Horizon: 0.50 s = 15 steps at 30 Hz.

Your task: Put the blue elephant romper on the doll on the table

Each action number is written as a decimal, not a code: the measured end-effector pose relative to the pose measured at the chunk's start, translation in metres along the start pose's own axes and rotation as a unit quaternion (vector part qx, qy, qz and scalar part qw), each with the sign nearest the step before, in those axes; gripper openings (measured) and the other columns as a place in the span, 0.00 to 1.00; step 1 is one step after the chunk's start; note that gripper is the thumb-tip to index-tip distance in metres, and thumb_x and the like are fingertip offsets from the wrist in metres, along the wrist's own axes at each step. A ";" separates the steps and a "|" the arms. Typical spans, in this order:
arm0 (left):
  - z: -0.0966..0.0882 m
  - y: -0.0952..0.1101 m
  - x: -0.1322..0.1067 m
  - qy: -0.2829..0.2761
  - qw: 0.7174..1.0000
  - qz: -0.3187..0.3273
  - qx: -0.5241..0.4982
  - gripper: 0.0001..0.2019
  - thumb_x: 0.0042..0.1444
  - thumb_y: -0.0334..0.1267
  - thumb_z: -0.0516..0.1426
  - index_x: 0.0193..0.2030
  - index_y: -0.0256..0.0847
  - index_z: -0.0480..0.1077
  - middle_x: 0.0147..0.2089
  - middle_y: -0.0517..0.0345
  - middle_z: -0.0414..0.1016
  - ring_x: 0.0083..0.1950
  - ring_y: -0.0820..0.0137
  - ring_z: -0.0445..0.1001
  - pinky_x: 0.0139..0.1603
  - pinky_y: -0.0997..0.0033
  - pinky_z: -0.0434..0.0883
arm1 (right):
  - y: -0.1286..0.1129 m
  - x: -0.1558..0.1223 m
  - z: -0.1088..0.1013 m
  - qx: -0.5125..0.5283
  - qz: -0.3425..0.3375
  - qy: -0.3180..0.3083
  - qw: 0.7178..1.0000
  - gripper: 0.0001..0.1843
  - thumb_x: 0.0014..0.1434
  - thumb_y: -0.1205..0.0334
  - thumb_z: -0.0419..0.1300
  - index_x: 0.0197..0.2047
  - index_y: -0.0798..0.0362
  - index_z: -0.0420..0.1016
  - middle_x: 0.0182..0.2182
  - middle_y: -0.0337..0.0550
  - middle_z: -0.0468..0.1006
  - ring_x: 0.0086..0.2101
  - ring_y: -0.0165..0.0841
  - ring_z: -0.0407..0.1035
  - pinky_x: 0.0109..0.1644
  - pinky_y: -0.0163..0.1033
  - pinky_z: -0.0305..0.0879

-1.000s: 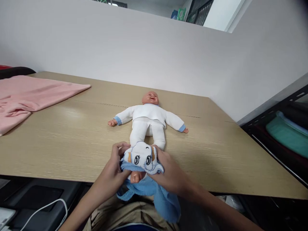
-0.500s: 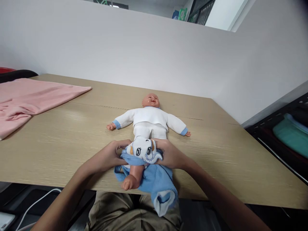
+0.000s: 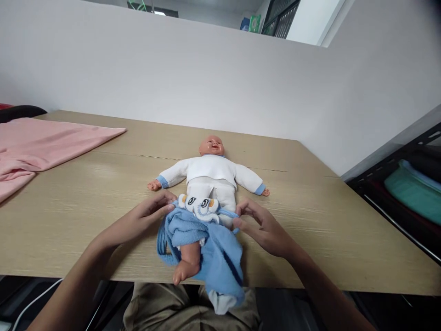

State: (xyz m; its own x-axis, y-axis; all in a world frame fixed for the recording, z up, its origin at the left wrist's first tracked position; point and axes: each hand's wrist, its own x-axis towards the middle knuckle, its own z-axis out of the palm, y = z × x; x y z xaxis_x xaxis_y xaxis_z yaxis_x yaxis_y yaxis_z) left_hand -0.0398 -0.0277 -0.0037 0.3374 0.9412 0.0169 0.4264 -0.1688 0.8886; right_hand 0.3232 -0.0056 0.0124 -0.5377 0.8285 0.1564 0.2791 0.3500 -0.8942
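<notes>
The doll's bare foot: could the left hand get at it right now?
Probably, if it let go: the left hand is pinching the blue garment, but the bare foot pokes out uncovered, close by.

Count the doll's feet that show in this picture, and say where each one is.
1: a bare foot sticks out of the blue garment, near the front edge of the table. Another may be hidden by the garment.

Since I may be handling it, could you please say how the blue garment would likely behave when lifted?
The blue garment would probably hang limp, as it lies in loose folds. Its fuzzy surface suggests little slipping. It may catch on the doll, whose foot emerges from it.
</notes>
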 end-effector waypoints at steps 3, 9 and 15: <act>0.001 0.006 0.003 0.004 1.000 -0.020 0.006 0.19 0.76 0.59 0.53 0.56 0.47 0.72 0.55 0.54 0.76 0.59 0.59 0.73 0.62 0.61 0.73 | -0.001 -0.011 -0.002 0.009 0.050 -0.043 0.998 0.15 0.75 0.46 0.61 0.46 0.50 0.74 0.39 0.39 0.75 0.41 0.35 0.71 0.47 0.39 0.69; 0.006 0.048 0.021 0.012 0.992 0.049 0.113 0.24 0.70 0.59 0.61 0.66 0.53 0.70 0.68 0.53 0.73 0.67 0.55 0.70 0.67 0.57 0.69 | -0.019 -0.016 0.006 -0.067 0.028 -0.111 0.991 0.16 0.69 0.44 0.69 0.46 0.49 0.80 0.46 0.42 0.77 0.49 0.40 0.71 0.59 0.44 0.67; 0.022 0.097 0.062 -0.225 0.954 0.114 0.164 0.25 0.60 0.59 0.70 0.54 0.45 0.77 0.48 0.57 0.78 0.49 0.60 0.76 0.50 0.65 0.71 | -0.024 -0.012 0.016 0.072 0.045 -0.097 0.992 0.17 0.77 0.44 0.57 0.51 0.49 0.74 0.43 0.40 0.74 0.45 0.36 0.69 0.55 0.42 0.69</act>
State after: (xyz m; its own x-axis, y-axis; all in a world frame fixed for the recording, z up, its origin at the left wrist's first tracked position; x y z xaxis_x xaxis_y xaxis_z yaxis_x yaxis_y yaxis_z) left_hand 0.0412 0.0076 0.0731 0.7475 0.6603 -0.0724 0.5142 -0.5062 0.6924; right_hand 0.3102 -0.0313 0.0250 -0.6629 0.7487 0.0022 0.2239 0.2010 -0.9537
